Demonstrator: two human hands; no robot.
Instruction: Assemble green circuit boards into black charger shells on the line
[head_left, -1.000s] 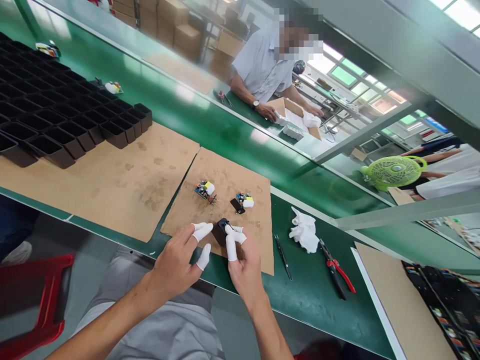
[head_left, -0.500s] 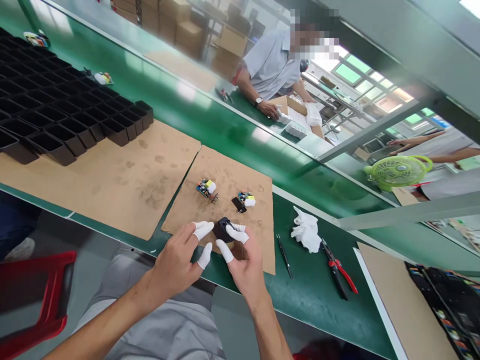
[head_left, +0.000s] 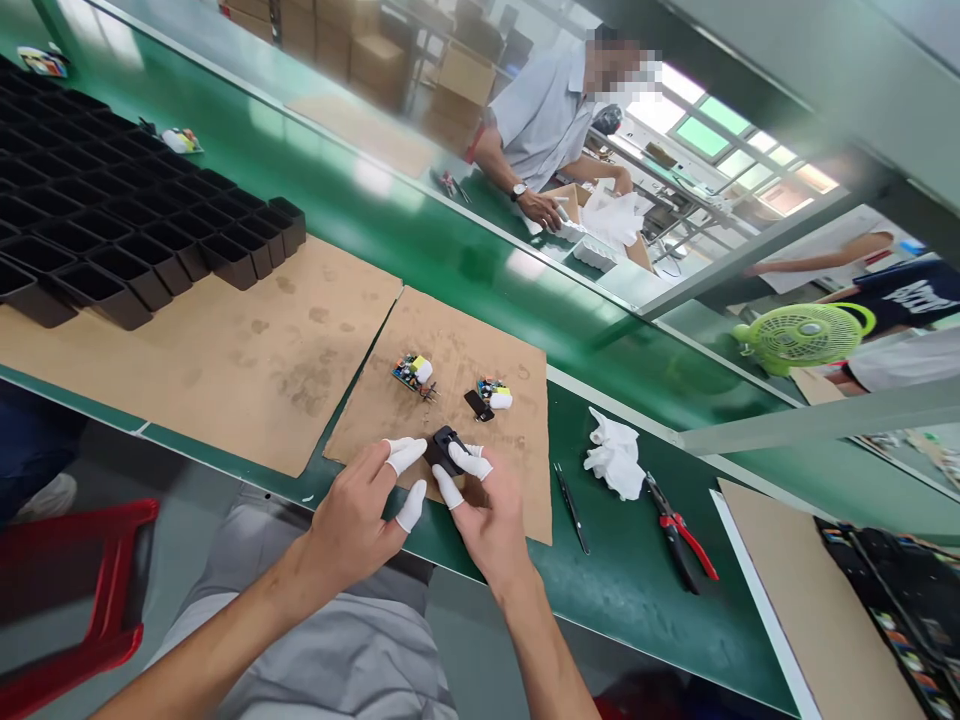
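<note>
A small black plastic casing [head_left: 442, 450], which looks like an adapter housing, is in my right hand [head_left: 491, 515], gripped between thumb and fingers. White finger cots cover several fingertips of both hands. My left hand [head_left: 360, 510] is just left of the casing, thumb and fingers apart; its index fingertip is close to the casing, and whether it touches I cannot tell. Beyond my hands, a circuit board with components [head_left: 412, 372] lies on the cardboard sheet [head_left: 360, 400]. A second circuit board [head_left: 495, 393] lies farther right beside a small black part [head_left: 478, 405].
Rows of black open cases [head_left: 112, 230] fill the left. To the right lie tweezers [head_left: 572, 508], crumpled white cloth or paper [head_left: 615, 453] and red-black pliers [head_left: 681, 532]. A green ledge [head_left: 465, 290] runs behind; a co-worker [head_left: 540, 130] sits across it near a green fan [head_left: 806, 333].
My right hand still grips the casing, which has turned slightly. My left hand has barely moved. Across the ledge, the co-worker's far arm has shifted and white wrapping in the box has spread upward.
</note>
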